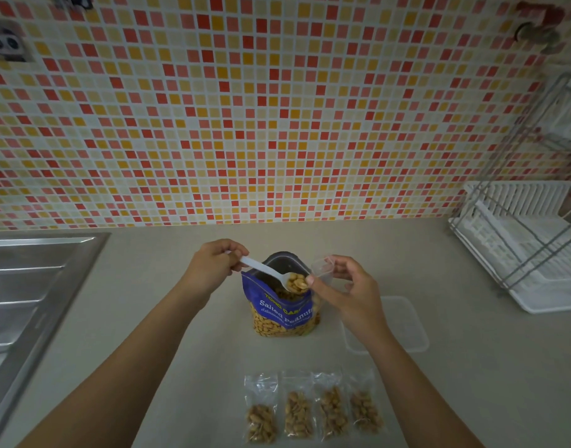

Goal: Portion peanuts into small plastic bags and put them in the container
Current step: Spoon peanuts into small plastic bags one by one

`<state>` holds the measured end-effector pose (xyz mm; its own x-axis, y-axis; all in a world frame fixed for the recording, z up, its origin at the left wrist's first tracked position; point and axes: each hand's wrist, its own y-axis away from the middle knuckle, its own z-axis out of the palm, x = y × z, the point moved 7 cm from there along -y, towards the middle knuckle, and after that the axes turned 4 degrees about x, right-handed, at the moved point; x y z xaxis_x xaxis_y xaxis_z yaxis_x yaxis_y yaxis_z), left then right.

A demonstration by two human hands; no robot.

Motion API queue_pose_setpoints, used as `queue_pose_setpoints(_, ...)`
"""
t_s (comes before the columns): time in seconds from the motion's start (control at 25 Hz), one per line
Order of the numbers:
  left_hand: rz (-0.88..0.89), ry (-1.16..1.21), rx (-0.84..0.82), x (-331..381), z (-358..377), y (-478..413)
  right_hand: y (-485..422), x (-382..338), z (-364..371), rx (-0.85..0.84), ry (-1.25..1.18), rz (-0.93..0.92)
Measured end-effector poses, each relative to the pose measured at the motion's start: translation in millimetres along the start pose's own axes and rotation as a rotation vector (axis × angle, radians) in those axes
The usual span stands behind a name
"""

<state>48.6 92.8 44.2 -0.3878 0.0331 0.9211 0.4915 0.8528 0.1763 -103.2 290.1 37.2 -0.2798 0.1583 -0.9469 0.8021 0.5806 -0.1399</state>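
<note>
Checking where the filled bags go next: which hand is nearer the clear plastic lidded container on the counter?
Right. The right hand hovers just beside the clear plastic container; the left hand is beyond the blue peanut bag.

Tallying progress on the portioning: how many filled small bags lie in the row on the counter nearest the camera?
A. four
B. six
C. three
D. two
A: four small bags of peanuts lie side by side on the counter.

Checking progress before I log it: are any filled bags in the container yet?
No, all four filled bags lie on the counter; the container holds none.
</note>
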Motion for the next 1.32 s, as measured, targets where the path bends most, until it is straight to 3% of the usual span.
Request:
queue_pose_setpoints(0.44, -0.103, 0.148, 0.054, -22.5, -23.5, -9.3, 2.8, -14.4, 9.9, 0.006, 0.282, -0.111)
queue_pose_setpoints(0.84, 0.035, 0.178, 0.033, 25.4, -34.0, -11.4, -2.0, -18.7, 15.9, -0.004, 0.452, -0.178)
queue_pose_setpoints(1.32, 0.359, -0.26, -0.096, 90.4, -0.3, 8.3, 0.9, -25.8, 15.2, 0.03, 0.452, -0.207)
